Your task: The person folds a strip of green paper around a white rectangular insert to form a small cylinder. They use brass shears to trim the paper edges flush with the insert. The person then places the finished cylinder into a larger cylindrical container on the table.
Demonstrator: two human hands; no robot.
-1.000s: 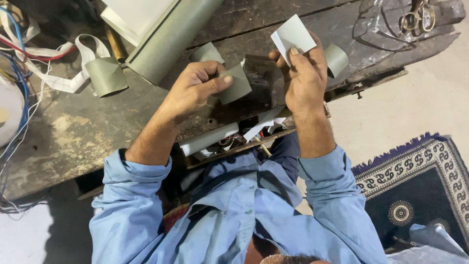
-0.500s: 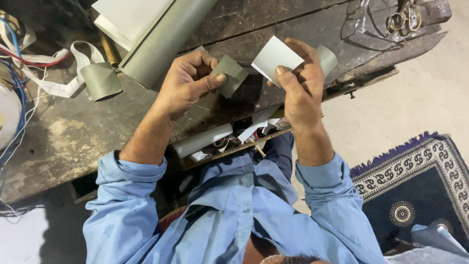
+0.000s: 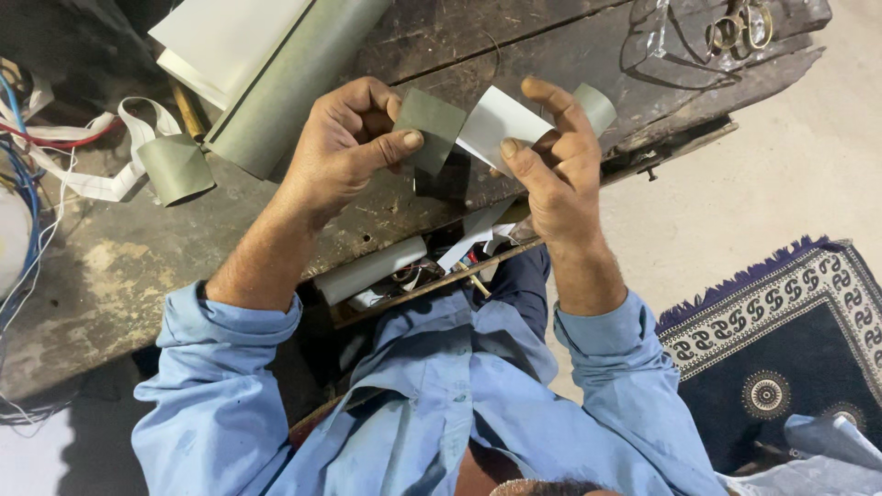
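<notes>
A grey-green card piece sits just above frame centre, pinched in the left hand — thumb over it. Beside it, touching, a white card piece is in the right hand's closed grip, above the worn counter. A grey roll lies upper left.

The scene is lit softly and evenly from above. The bench is rendered dim at the upper left, slight glare is seen on the pale floor, and focus is kept sharp.

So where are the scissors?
In the head view the scissors lie at the top right, on the far end of the wooden bench, beyond the right hand.
</notes>
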